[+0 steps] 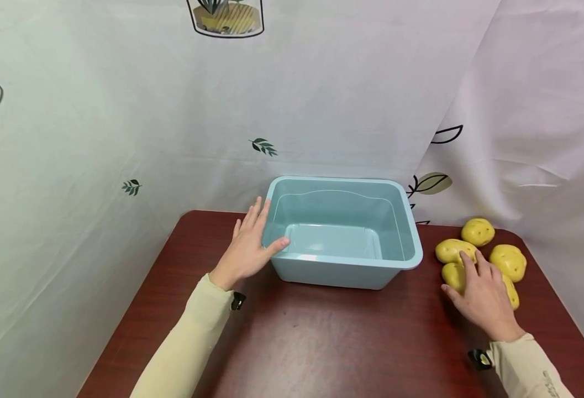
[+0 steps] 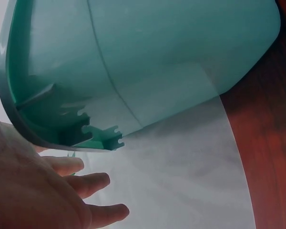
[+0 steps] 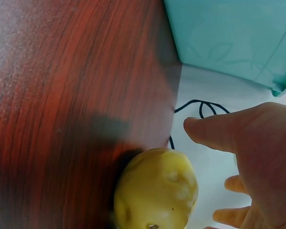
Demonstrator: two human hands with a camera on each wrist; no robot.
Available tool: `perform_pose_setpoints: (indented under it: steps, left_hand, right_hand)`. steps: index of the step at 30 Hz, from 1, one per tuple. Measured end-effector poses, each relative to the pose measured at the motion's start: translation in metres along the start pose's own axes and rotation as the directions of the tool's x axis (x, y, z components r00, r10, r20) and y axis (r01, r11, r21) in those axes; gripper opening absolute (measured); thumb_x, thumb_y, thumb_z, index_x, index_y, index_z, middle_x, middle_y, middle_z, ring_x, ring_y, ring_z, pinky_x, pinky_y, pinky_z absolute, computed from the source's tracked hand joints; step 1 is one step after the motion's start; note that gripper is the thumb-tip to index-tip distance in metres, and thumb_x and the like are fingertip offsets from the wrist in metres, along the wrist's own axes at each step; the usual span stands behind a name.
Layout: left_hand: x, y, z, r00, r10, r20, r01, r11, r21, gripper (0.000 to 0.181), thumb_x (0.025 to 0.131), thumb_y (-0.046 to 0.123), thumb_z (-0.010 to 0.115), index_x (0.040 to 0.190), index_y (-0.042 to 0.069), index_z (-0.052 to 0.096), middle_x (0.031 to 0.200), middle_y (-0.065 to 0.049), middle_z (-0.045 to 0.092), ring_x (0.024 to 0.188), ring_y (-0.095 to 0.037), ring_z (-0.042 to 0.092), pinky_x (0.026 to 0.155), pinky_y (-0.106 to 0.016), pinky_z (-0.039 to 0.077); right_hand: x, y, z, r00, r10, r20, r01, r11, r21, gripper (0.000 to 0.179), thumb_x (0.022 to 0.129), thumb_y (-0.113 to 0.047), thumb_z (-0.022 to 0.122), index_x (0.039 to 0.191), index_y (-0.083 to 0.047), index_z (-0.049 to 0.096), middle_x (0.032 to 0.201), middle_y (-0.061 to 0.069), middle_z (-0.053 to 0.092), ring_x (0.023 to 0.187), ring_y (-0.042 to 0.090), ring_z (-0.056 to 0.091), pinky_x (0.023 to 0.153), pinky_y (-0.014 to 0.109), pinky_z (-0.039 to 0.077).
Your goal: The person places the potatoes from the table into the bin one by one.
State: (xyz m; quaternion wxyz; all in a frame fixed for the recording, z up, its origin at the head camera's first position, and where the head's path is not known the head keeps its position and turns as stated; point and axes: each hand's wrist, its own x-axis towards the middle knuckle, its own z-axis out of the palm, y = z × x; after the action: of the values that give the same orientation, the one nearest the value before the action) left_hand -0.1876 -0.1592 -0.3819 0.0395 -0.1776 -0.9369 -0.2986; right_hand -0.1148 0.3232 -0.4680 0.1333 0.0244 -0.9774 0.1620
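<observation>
A light blue plastic basin (image 1: 331, 275) stands at the back of the table, with nothing seen inside it. My left hand (image 1: 247, 249) is at the basin's left side, fingers spread and straight, thumb over the rim. From the left wrist view, the fingers (image 2: 93, 183) lie just outside the basin's rim; whether they touch it I cannot tell. Over several yellow potatoes (image 1: 453, 250) at the right hovers my right hand (image 1: 488, 298), its fingers loosely bent and partly covering them. One potato (image 3: 155, 191) shows below the thumb in the right wrist view, apart from it.
The dark red wooden table (image 1: 341, 337) has its back edge against a pale printed cloth (image 1: 351, 99) that also hangs at both sides. A rear potato (image 1: 478, 231) lies near the back right corner, and another (image 1: 509, 262) close to the right edge.
</observation>
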Motion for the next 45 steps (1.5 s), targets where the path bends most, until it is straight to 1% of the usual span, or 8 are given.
perform_pose_setpoints:
  steps: [6,9,13,19,23,29,38,45]
  left_hand:
    - [0.0,0.0,0.006,1.0,0.003,0.013,-0.003,1.0,0.009,0.1,0.092,0.073,0.049,0.163,0.015,0.008,0.169,0.0,-0.001,0.155,-0.025,0.005,0.118,-0.062,0.004]
    - [0.0,-0.001,0.007,1.0,0.014,0.009,-0.014,1.0,0.019,0.101,0.092,0.072,0.05,0.163,0.012,0.01,0.169,-0.003,0.001,0.154,-0.026,0.006,0.118,-0.063,0.006]
    - [0.001,0.0,0.008,1.0,0.011,0.011,-0.012,1.0,0.017,0.105,0.091,0.073,0.052,0.162,0.007,0.011,0.169,-0.005,0.003,0.155,-0.022,0.005,0.118,-0.062,0.006]
    - [0.001,0.001,0.009,1.0,-0.01,0.008,0.01,1.0,0.011,0.116,0.085,0.077,0.057,0.161,0.004,0.008,0.169,-0.002,0.0,0.154,-0.017,0.008,0.121,-0.056,0.006]
    - [0.001,0.002,0.01,1.0,-0.014,0.003,0.014,1.0,-0.002,0.122,0.081,0.079,0.061,0.161,0.004,0.007,0.169,-0.001,-0.001,0.154,-0.019,0.01,0.122,-0.05,0.007]
    - [0.0,0.002,0.012,0.999,-0.042,-0.007,0.042,0.999,-0.015,0.124,0.078,0.081,0.062,0.161,0.005,0.009,0.169,0.003,-0.001,0.153,-0.03,0.012,0.122,-0.048,0.014]
    - [0.0,0.002,0.012,0.999,-0.043,-0.018,0.043,0.999,-0.027,0.124,0.078,0.08,0.063,0.161,0.005,0.01,0.169,0.003,-0.001,0.154,-0.028,0.011,0.122,-0.045,0.011]
    - [0.0,0.001,0.014,0.998,-0.059,-0.015,0.059,0.997,-0.045,0.124,0.077,0.082,0.062,0.162,0.007,0.009,0.168,0.006,-0.002,0.153,-0.033,0.011,0.122,-0.048,0.014]
  right_hand:
    - [0.0,0.002,0.002,1.0,0.01,0.025,-0.01,1.0,-0.018,0.089,0.078,-0.02,0.083,0.145,0.013,0.034,0.143,0.047,0.028,0.118,0.067,0.027,0.095,0.073,0.025]
    - [-0.001,0.003,0.003,1.0,0.008,0.022,-0.008,1.0,-0.022,0.088,0.078,-0.019,0.083,0.144,0.012,0.034,0.142,0.047,0.029,0.117,0.067,0.028,0.094,0.073,0.026]
    - [-0.002,0.004,0.004,1.0,0.006,0.021,-0.005,0.999,-0.032,0.088,0.078,-0.019,0.082,0.144,0.012,0.034,0.14,0.047,0.03,0.115,0.067,0.029,0.093,0.073,0.027]
    - [-0.001,0.004,0.005,0.999,0.008,0.045,-0.006,0.999,-0.046,0.088,0.078,-0.02,0.082,0.144,0.013,0.033,0.138,0.047,0.03,0.114,0.067,0.029,0.092,0.073,0.028]
    - [0.0,0.005,0.006,0.999,0.01,0.052,-0.007,0.999,-0.052,0.088,0.078,-0.02,0.082,0.143,0.014,0.034,0.137,0.047,0.03,0.112,0.067,0.03,0.09,0.074,0.03]
    - [0.0,0.005,0.008,0.998,0.012,0.056,-0.009,0.999,-0.054,0.088,0.077,-0.02,0.082,0.143,0.013,0.034,0.135,0.047,0.031,0.11,0.068,0.031,0.087,0.075,0.032]
    - [-0.002,0.006,0.007,0.998,0.022,0.061,-0.019,0.998,-0.055,0.088,0.076,-0.019,0.083,0.142,0.013,0.035,0.135,0.048,0.031,0.113,0.068,0.031,0.087,0.076,0.033]
    - [-0.006,0.008,0.005,0.995,-0.001,0.097,0.008,0.998,-0.065,0.084,0.074,-0.012,0.082,0.139,0.016,0.037,0.13,0.047,0.035,0.111,0.067,0.032,0.089,0.074,0.032]
